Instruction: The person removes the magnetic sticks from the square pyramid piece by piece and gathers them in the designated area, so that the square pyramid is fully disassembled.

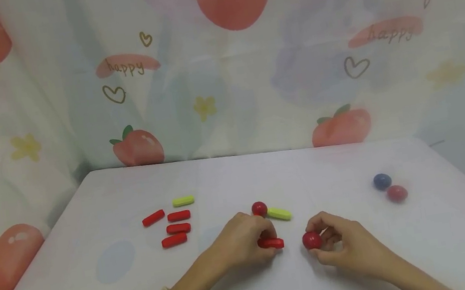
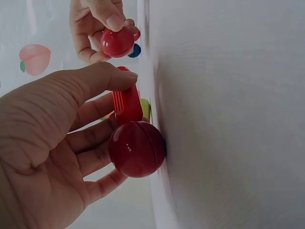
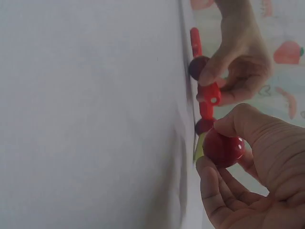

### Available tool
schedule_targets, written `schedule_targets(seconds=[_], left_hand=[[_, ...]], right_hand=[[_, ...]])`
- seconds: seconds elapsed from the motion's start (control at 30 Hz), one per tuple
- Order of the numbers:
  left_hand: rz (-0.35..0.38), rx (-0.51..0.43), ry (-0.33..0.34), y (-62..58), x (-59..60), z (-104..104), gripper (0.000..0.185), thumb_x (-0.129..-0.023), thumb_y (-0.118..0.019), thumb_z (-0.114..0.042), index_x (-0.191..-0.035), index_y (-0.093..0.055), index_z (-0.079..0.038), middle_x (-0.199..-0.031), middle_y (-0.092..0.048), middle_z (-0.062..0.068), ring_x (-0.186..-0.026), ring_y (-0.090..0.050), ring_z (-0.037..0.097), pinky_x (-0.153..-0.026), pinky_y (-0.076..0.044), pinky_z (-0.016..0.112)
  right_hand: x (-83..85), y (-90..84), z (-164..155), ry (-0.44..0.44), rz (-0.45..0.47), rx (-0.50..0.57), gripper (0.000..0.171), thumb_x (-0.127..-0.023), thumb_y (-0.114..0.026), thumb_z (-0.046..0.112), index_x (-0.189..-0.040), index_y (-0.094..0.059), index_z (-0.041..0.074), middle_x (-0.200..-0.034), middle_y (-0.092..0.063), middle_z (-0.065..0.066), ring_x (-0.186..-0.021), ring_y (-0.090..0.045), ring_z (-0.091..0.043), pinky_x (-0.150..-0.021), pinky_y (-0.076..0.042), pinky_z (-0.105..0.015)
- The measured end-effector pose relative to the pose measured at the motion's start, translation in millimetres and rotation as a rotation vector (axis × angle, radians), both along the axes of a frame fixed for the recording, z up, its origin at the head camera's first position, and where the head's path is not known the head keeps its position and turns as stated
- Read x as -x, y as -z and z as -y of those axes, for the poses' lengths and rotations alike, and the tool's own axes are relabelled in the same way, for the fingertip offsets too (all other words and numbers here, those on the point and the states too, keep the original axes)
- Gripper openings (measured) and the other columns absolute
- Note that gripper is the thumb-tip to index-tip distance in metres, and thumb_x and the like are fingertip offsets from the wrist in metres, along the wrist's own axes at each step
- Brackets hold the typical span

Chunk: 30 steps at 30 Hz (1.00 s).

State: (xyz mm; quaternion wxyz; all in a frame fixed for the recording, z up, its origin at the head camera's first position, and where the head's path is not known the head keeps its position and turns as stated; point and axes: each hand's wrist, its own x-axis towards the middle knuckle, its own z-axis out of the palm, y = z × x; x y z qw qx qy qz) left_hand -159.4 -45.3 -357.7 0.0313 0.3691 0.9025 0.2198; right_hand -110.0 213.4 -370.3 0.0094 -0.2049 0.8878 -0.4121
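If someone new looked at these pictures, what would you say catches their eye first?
First, the two hands at the near middle of the white table: the left hand pinches a red stick, and the right hand holds a red ball beside it. Another red ball and a green stick lie just beyond. Four red sticks sit in a group to the left.

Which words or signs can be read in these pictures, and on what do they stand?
"happy": on the printed backdrop cloth, over a pink stroke at upper left.
"happy": same cloth, upper right, fainter.
The sticks, the balls, the table and both hands bear no readable text.
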Motion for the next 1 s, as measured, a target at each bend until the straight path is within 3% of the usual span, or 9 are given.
schedule_targets(seconds=[0.27,0.47,0.6,0.7,0.83,1.0], left_hand=[[0.042,-0.024,-0.013,-1.1,-1.9,1.1,0.019,-0.082,-0.087,-0.021,-0.097,-0.076,-0.017,-0.076,-0.063,-0.015,-0.069,-0.054,0.0,-0.067,-0.047,0.014],[0.033,-0.028,-0.002,-2.5,-1.6,1.5,0.017,-0.083,-0.086,-0.02,-0.095,-0.075,-0.016,-0.073,-0.061,-0.014,-0.067,-0.052,0.001,-0.064,-0.045,0.015],[0.025,-0.025,0.003,-3.7,-2.4,1.0,0.016,-0.083,-0.086,-0.019,-0.093,-0.074,-0.016,-0.072,-0.059,-0.014,-0.065,-0.051,0.001,-0.062,-0.044,0.015],[0.024,-0.025,0.003,-3.9,-2.6,1.1,0.016,-0.083,-0.086,-0.019,-0.094,-0.074,-0.016,-0.072,-0.059,-0.014,-0.066,-0.051,0.001,-0.063,-0.044,0.015],[0.027,-0.026,0.003,-3.7,-2.4,1.0,0.017,-0.083,-0.086,-0.019,-0.095,-0.074,-0.016,-0.073,-0.059,-0.014,-0.066,-0.051,0.001,-0.063,-0.044,0.015],[0.022,-0.029,0.003,-3.6,-2.7,1.2,0.016,-0.083,-0.085,-0.019,-0.093,-0.074,-0.017,-0.072,-0.059,-0.014,-0.066,-0.051,0.001,-0.063,-0.044,0.015]], right_hand=[[4.4,-3.0,-50.2,0.272,0.093,-0.089,0.045,-0.085,-0.084,0.016,-0.12,-0.059,0.003,-0.112,-0.067,-0.009,-0.089,-0.066,-0.014,-0.076,-0.056,-0.018],[10.3,-3.7,-89.7,0.413,0.153,-0.192,0.055,-0.089,-0.081,0.027,-0.126,-0.054,-0.003,-0.118,-0.066,-0.018,-0.096,-0.068,-0.026,-0.075,-0.06,-0.025],[11.9,-3.1,-111.2,0.481,0.164,-0.238,0.061,-0.09,-0.079,0.04,-0.127,-0.056,-0.002,-0.122,-0.063,-0.024,-0.1,-0.068,-0.032,-0.074,-0.06,-0.028],[13.9,-2.2,-124.5,0.534,0.179,-0.265,0.065,-0.089,-0.077,0.047,-0.129,-0.057,-0.001,-0.125,-0.061,-0.027,-0.104,-0.065,-0.038,-0.079,-0.061,-0.038],[14.7,0.7,-137.9,0.59,0.197,-0.288,0.065,-0.09,-0.076,0.049,-0.127,-0.056,-0.001,-0.122,-0.063,-0.026,-0.107,-0.061,-0.043,-0.085,-0.059,-0.05],[15.2,1.8,-147.6,0.596,0.169,-0.29,0.062,-0.092,-0.074,0.048,-0.123,-0.056,-0.003,-0.115,-0.065,-0.026,-0.105,-0.062,-0.045,-0.085,-0.058,-0.054]])
